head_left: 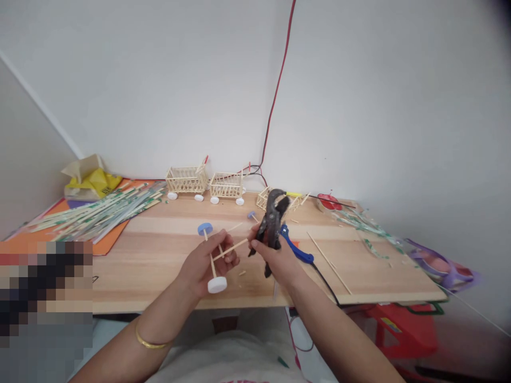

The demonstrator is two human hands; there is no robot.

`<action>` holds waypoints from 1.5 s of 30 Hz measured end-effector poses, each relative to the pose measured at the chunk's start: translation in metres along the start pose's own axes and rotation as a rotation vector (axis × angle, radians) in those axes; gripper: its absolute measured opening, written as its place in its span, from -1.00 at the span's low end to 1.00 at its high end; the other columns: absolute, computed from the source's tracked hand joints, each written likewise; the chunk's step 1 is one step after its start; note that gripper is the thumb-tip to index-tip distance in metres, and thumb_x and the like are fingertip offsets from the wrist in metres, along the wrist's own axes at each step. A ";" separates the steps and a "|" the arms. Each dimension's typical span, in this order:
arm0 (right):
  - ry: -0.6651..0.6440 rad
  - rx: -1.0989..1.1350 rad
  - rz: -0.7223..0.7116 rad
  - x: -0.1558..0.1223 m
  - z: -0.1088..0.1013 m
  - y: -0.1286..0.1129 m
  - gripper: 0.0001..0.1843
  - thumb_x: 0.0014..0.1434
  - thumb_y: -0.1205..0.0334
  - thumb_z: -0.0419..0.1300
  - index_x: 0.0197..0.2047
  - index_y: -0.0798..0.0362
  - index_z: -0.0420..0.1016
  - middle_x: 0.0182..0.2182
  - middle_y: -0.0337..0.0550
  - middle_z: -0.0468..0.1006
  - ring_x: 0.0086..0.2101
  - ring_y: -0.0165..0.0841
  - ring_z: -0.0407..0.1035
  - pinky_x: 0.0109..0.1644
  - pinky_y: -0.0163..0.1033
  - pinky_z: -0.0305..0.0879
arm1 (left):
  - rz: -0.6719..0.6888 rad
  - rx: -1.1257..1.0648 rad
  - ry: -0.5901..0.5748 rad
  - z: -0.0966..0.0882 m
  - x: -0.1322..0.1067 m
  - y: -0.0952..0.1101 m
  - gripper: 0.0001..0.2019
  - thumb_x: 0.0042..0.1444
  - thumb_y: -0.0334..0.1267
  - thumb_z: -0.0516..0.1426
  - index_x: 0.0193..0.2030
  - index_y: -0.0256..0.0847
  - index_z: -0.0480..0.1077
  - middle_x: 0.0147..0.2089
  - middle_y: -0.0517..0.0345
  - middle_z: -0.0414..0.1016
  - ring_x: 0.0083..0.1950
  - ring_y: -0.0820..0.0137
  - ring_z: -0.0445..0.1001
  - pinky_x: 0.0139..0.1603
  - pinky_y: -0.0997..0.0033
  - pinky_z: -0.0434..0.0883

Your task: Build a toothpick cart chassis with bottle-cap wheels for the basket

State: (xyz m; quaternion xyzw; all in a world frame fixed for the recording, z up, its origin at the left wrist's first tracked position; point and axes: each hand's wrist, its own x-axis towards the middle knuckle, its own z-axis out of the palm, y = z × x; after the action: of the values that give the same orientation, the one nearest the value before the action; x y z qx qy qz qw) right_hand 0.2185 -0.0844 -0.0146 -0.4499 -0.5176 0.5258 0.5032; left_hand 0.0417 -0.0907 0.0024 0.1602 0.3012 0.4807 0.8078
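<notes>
My left hand (205, 260) is closed around a wooden-stick axle (213, 264), which has a blue bottle-cap wheel (205, 229) at its far end and a white cap wheel (217, 285) at its near end. A thin crosswise stick (231, 249) runs from the axle toward my right fingertips. My right hand (275, 255) grips black hand cutters (272, 226), their curved head pointing up and away; whether its fingertips also pinch the stick is unclear. Just right of that hand lies a blue glue gun (297, 247) with a black cord. Another blue cap wheel (251, 215) rests beyond the cutters.
Two stick carts (187, 180) with white wheels stand by the wall, beside a partly hidden stick frame (263, 199). Many wrapped sticks (107, 210) cover an orange sheet at left. Loose sticks (329, 261) and wrapper scraps lie right. A red stool (407, 330) is below the table edge.
</notes>
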 end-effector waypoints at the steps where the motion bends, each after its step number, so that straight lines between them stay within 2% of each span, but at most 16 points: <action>1: -0.009 0.041 -0.046 0.002 0.001 -0.003 -0.63 0.01 0.17 0.30 -0.10 0.01 0.35 -0.24 -0.17 0.51 -0.23 -0.35 0.40 -0.07 -0.17 0.32 | -0.074 -0.023 -0.043 -0.001 0.000 0.000 -0.79 0.14 -0.24 0.17 -0.45 -0.33 0.42 -0.59 0.23 0.29 -0.58 0.53 0.25 -0.36 0.38 0.40; 4: -0.126 0.027 -0.115 0.005 0.003 -0.016 -0.63 0.01 0.22 0.30 -0.10 0.00 0.35 -0.14 -0.14 0.51 -0.20 -0.35 0.41 -0.05 -0.17 0.32 | -0.243 -0.079 -0.134 -0.002 0.000 -0.002 -0.80 0.14 -0.22 0.17 -0.39 -0.34 0.45 -0.63 0.25 0.24 -0.60 0.54 0.23 -0.41 0.41 0.39; 7: -0.209 -0.057 -0.103 0.005 0.006 -0.025 -0.64 0.03 0.21 0.29 -0.09 0.02 0.34 -0.21 -0.15 0.51 -0.25 -0.36 0.41 -0.09 -0.18 0.33 | -0.320 -0.088 -0.148 0.000 0.000 -0.004 -0.83 0.13 -0.23 0.17 -0.35 -0.33 0.45 -0.63 0.27 0.22 -0.62 0.55 0.23 -0.43 0.42 0.40; 10: -0.190 -0.123 -0.116 0.004 0.007 -0.027 -0.65 0.05 0.17 0.27 -0.10 0.04 0.34 -0.29 -0.19 0.49 -0.28 -0.36 0.40 -0.11 -0.19 0.33 | -0.365 -0.077 -0.143 0.000 -0.001 -0.006 -0.83 0.14 -0.22 0.17 -0.35 -0.31 0.44 -0.63 0.27 0.22 -0.63 0.55 0.24 -0.43 0.42 0.40; 16: -0.185 -0.194 -0.166 0.003 0.007 -0.029 -0.67 0.06 0.19 0.25 -0.09 0.04 0.35 -0.27 -0.18 0.48 -0.31 -0.40 0.39 -0.17 -0.24 0.33 | -0.407 -0.056 -0.150 -0.001 -0.002 -0.005 -0.82 0.15 -0.20 0.16 -0.32 -0.29 0.44 -0.61 0.26 0.27 -0.63 0.56 0.25 -0.43 0.43 0.39; 19: -0.178 -0.208 -0.183 0.004 0.010 -0.033 -0.70 0.07 0.20 0.22 -0.10 0.04 0.35 -0.32 -0.23 0.47 -0.37 -0.43 0.37 -0.23 -0.26 0.31 | -0.421 -0.031 -0.130 -0.003 0.000 -0.003 -0.62 0.16 0.03 0.12 -0.27 -0.34 0.45 -0.59 0.21 0.35 -0.63 0.54 0.29 -0.42 0.39 0.42; 21: -0.101 -0.225 -0.194 0.006 0.011 -0.036 -0.71 0.06 0.21 0.21 -0.12 0.05 0.36 -0.37 -0.26 0.45 -0.41 -0.44 0.34 -0.26 -0.27 0.30 | -0.431 0.003 -0.108 -0.007 0.000 -0.002 -0.42 0.11 0.22 0.06 -0.19 -0.39 0.45 -0.52 0.10 0.44 -0.61 0.49 0.34 -0.40 0.34 0.44; 23: 0.004 -0.244 -0.167 0.010 0.012 -0.037 -0.71 0.04 0.21 0.22 -0.14 0.06 0.38 -0.44 -0.30 0.41 -0.45 -0.45 0.29 -0.30 -0.28 0.29 | -0.430 0.071 -0.073 -0.013 -0.002 0.000 -0.30 0.06 0.32 0.01 -0.14 -0.41 0.45 -0.45 0.01 0.50 -0.58 0.44 0.37 -0.41 0.32 0.43; 26: 0.103 -0.213 -0.068 0.017 0.008 -0.035 -0.67 0.01 0.18 0.22 -0.12 0.07 0.39 -0.51 -0.34 0.36 -0.49 -0.45 0.28 -0.36 -0.29 0.27 | -0.293 0.277 0.016 -0.025 -0.007 0.002 -0.34 -0.01 0.30 0.11 -0.16 -0.37 0.47 -0.44 0.02 0.50 -0.56 0.43 0.38 -0.47 0.42 0.36; 29: 0.114 -0.120 0.006 0.022 0.004 -0.029 -0.63 -0.03 0.17 0.24 -0.12 0.08 0.37 -0.53 -0.33 0.38 -0.49 -0.43 0.31 -0.40 -0.30 0.28 | 0.095 0.565 0.104 -0.036 -0.007 0.004 -0.55 -0.14 0.04 0.33 -0.27 -0.33 0.51 -0.52 0.16 0.43 -0.53 0.50 0.32 -0.50 0.58 0.24; 31: 0.102 -0.035 0.042 0.024 0.005 -0.026 -0.61 -0.06 0.18 0.26 -0.13 0.08 0.36 -0.54 -0.33 0.39 -0.50 -0.43 0.32 -0.43 -0.30 0.28 | 0.240 0.654 0.138 -0.039 -0.003 0.004 -0.62 -0.18 -0.10 0.38 -0.25 -0.32 0.53 -0.40 0.12 0.50 -0.41 0.49 0.38 -0.37 0.60 0.28; 34: 0.084 0.088 0.100 0.022 0.012 -0.024 -0.58 -0.12 0.19 0.29 -0.15 0.07 0.35 -0.56 -0.34 0.40 -0.51 -0.43 0.33 -0.44 -0.30 0.28 | 0.223 0.547 0.045 -0.035 0.006 0.002 -0.64 -0.14 -0.12 0.36 -0.22 -0.30 0.54 -0.20 0.00 0.55 -0.20 0.38 0.46 -0.16 0.51 0.34; 36: 0.079 0.130 0.139 0.019 0.017 -0.023 -0.56 -0.15 0.19 0.31 -0.17 0.07 0.35 -0.57 -0.35 0.39 -0.52 -0.43 0.34 -0.43 -0.30 0.29 | 0.161 0.387 -0.031 -0.028 0.011 -0.001 -0.62 -0.15 -0.10 0.36 -0.20 -0.28 0.53 -0.20 0.01 0.56 -0.17 0.33 0.49 -0.09 0.42 0.36; 38: 0.067 0.144 0.167 0.017 0.021 -0.022 -0.56 -0.17 0.19 0.32 -0.18 0.07 0.35 -0.57 -0.36 0.39 -0.51 -0.43 0.34 -0.42 -0.30 0.29 | 0.132 0.279 -0.029 -0.019 0.013 -0.005 -0.63 -0.19 -0.15 0.38 -0.23 -0.27 0.52 -0.25 0.05 0.56 -0.21 0.34 0.51 -0.06 0.36 0.38; 42: 0.014 0.125 0.172 0.013 0.024 -0.021 -0.57 -0.12 0.15 0.31 -0.16 0.05 0.36 -0.51 -0.34 0.40 -0.47 -0.42 0.35 -0.38 -0.28 0.30 | 0.175 0.286 0.052 -0.007 0.013 -0.009 -0.73 -0.22 -0.29 0.40 -0.35 -0.30 0.49 -0.38 0.15 0.53 -0.35 0.45 0.48 -0.17 0.43 0.40; 45: -0.047 -0.004 0.122 0.010 0.017 -0.027 -0.57 -0.03 0.10 0.29 -0.10 0.05 0.35 -0.46 -0.30 0.41 -0.43 -0.42 0.34 -0.33 -0.27 0.28 | 0.214 0.349 0.021 -0.005 0.010 -0.007 -0.79 -0.14 -0.29 0.36 -0.38 -0.30 0.46 -0.46 0.18 0.48 -0.40 0.46 0.44 -0.33 0.47 0.36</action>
State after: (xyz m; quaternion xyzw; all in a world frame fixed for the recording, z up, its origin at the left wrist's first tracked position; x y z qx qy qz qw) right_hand 0.2020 -0.0776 0.0137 -0.4692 -0.5017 0.5650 0.4571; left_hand 0.0468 -0.0857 -0.0087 0.3238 0.3696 0.5059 0.7090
